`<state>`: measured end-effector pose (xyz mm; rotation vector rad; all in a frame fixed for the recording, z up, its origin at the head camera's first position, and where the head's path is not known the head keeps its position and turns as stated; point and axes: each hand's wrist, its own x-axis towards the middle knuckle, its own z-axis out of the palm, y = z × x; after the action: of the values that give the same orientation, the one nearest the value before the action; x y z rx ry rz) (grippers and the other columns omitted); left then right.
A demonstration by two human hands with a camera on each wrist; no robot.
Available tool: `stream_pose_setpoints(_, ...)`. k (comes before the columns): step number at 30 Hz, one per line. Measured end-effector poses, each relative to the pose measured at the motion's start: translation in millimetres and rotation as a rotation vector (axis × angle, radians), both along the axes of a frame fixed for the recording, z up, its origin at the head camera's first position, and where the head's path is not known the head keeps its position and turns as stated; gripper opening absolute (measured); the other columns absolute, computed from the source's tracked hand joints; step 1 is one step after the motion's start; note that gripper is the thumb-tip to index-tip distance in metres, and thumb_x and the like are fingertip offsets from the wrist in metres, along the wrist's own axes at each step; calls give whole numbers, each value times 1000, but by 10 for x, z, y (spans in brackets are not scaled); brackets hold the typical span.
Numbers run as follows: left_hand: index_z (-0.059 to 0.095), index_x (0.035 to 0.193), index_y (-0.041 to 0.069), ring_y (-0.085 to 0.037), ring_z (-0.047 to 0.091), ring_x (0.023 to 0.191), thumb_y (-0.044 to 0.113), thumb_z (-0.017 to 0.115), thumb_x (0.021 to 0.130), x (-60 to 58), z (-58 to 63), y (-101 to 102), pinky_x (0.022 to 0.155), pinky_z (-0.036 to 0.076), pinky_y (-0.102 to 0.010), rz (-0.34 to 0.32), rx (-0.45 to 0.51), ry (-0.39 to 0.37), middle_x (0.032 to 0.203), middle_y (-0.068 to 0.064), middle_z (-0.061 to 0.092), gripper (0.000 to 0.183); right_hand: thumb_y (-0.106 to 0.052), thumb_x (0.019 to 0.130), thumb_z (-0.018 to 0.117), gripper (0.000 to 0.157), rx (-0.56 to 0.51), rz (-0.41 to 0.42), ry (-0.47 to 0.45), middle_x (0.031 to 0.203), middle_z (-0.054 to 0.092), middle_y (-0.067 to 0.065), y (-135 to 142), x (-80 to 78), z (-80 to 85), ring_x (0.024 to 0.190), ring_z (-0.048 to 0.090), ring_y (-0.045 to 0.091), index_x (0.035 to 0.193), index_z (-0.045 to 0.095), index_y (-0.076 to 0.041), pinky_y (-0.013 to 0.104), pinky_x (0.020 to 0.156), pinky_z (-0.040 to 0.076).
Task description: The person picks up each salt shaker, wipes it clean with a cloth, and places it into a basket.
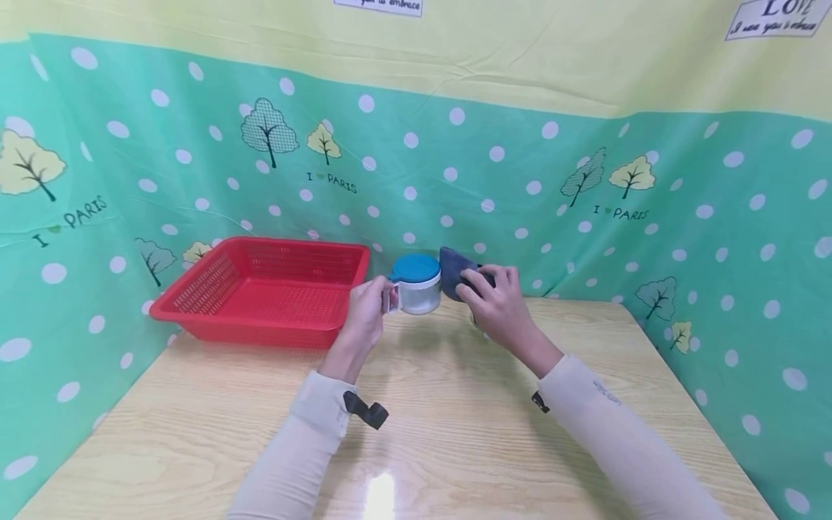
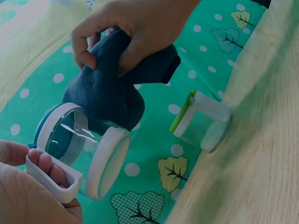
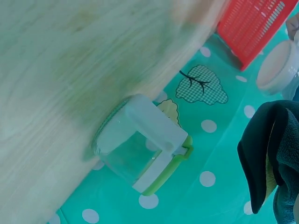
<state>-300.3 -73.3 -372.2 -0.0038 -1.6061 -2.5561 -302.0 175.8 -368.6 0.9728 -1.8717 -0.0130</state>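
Head view, basket: a red basket (image 1: 263,336) sat on the table (image 1: 416,448), left of the lifted jar (image 1: 421,297).
Head view, hands: the left hand (image 1: 365,310) gripped the jar's handle; the right hand (image 1: 502,307) pinched a dark cloth (image 1: 455,274) just beside it.
Head view, jar: blue lid up, axis near upright, handle leftward.
Left wrist, green-lidded jar (image 2: 201,121): stood on the table, apart from the lifted one, whose base faced lower right.
Right wrist, cloth: partly hid the lifted jar.

Left grip (image 1: 365,314) holds blue-lidded jar (image 1: 419,295), right grip (image 1: 499,307) dark cloth (image 1: 453,270).
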Motion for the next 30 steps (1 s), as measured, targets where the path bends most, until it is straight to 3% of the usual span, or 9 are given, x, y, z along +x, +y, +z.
stream_pose_setpoints(8, 58, 56, 9, -15, 52, 68, 2, 53, 90, -16, -13, -14, 78, 42, -28, 16, 1, -7, 64, -2, 53, 35, -4, 89, 67, 17, 46, 9, 11, 118, 67, 15, 10, 120, -43, 100, 59, 44, 105, 65, -10, 55, 73, 44)
stream_pose_setpoints(14, 58, 57, 8, -15, 52, 68, 4, 53, 92, -28, -20, -19, 79, 42, -29, 6, -7, -5, 65, -2, 53, 35, -8, 86, 69, 20, 46, 14, 20, 117, 66, 15, -2, 211, -31, 99, 59, 43, 105, 65, -12, 55, 71, 46)
stream_pose_setpoints(21, 58, 58, 8, -17, 52, 70, 5, 53, 92, -23, -31, -22, 78, 42, -30, 6, -46, 9, 65, -3, 53, 34, -14, 86, 64, 19, -40, 57, -10, 114, 66, 17, -95, 297, 6, 96, 60, 42, 104, 67, -12, 54, 70, 47)
stream_pose_setpoints(25, 57, 58, 7, -17, 51, 68, 3, 52, 91, -24, -43, -12, 77, 43, -30, 15, -76, 29, 64, -3, 52, 34, -10, 83, 64, 20, -102, 91, -31, 112, 66, 18, -153, 317, 33, 92, 60, 42, 102, 68, -11, 53, 67, 46)
stream_pose_setpoints(30, 58, 60, 6, -18, 53, 71, 3, 53, 91, -20, -42, -3, 84, 41, -34, 20, -103, 36, 67, -2, 54, 31, -5, 80, 69, 24, -194, 108, -99, 111, 67, 20, -193, 312, 78, 88, 59, 41, 104, 69, -8, 54, 67, 47)
